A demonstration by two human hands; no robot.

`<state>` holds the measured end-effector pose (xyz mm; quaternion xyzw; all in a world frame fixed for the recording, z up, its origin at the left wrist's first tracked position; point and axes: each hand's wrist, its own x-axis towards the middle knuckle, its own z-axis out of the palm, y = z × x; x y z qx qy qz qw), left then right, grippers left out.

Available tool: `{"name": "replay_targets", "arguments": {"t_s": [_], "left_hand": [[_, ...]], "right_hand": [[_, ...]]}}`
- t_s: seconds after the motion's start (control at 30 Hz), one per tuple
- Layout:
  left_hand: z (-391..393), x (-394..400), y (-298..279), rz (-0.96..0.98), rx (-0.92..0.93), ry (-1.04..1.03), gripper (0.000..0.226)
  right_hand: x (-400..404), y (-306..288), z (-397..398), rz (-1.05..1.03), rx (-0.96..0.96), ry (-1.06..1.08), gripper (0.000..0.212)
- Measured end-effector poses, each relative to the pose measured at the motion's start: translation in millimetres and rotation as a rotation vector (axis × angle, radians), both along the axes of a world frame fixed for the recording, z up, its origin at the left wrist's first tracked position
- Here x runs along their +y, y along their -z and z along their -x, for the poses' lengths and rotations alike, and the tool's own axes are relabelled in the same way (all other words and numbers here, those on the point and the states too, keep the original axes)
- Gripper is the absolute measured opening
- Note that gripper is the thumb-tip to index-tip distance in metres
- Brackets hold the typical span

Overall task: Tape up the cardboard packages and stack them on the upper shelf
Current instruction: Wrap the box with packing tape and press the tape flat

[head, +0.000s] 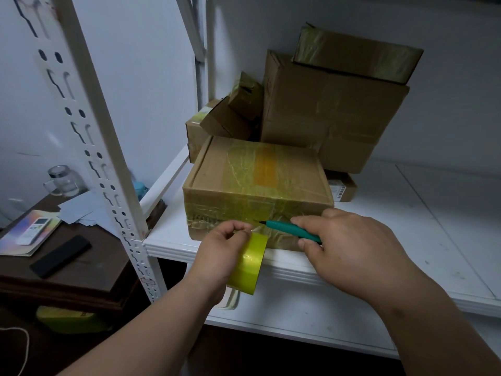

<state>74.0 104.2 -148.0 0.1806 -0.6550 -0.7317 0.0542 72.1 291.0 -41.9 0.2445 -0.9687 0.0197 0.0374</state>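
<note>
Left hand (221, 248): lower middle of the frame, fingers curled round the yellow tape roll (248, 264), pinching it near its top edge.
Right hand (349, 245): right of the roll, fingers and thumb closed on a green cutter (291, 230), its dark tip pointing left at the strip between roll and box.
Front box (254, 185): centre of the frame, on the white shelf (406, 221) near its front edge; yellowish tape crosses its top and wraps its near side.
Tape roll: held just in front of the box's near side, over the shelf edge.
Other boxes: a large box (333, 109) behind the front one, a flat taped parcel (357, 54) on top of it, small boxes (230, 115) left of it.
Left of the frame: slotted white shelf post (89, 126); dark counter (81, 267) with a remote control (34, 230), a black case (61, 256), papers (81, 211) and a glass jar (62, 180).
</note>
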Motion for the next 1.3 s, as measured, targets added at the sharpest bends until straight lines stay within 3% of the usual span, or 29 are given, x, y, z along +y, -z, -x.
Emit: {"name": "replay_targets", "arguments": {"t_s": [0.33, 0.6, 0.7, 0.8, 0.9, 1.0, 1.07, 1.17, 1.3], "left_hand": [[1, -8, -8, 0.095, -0.061, 0.044, 0.030], [-7, -8, -11, 0.097, -0.102, 0.108, 0.027], [-9, -7, -11, 0.101, -0.111, 0.133, 0.024], [-9, -5, -9, 0.120, -0.122, 0.159, 0.024], [-9, 0, -8, 0.125, -0.124, 0.213, 0.024], [-7, 8, -7, 0.130, -0.120, 0.239, 0.022], [-7, 14, -7, 0.127, -0.123, 0.256, 0.020], [-6, 25, -7, 0.128, -0.130, 0.281, 0.020], [-6, 34, -8, 0.094, -0.147, 0.306, 0.018]], "right_hand": [[10, 0, 2, -0.059, 0.008, 0.030, 0.039], [43, 4, 17, 0.069, -0.369, 0.150, 0.033], [61, 2, 22, 0.256, -0.509, 0.167, 0.025], [85, -3, 21, 0.661, -0.600, 0.151, 0.022], [109, 2, 26, 1.076, -0.508, 0.229, 0.028], [113, 23, 43, 1.219, -0.362, 0.402, 0.026], [107, 46, 59, 1.013, -0.239, 0.515, 0.028], [101, 86, 74, 0.417, -0.122, 0.578, 0.039], [102, 115, 75, -0.021, -0.068, 0.614, 0.041]]}}
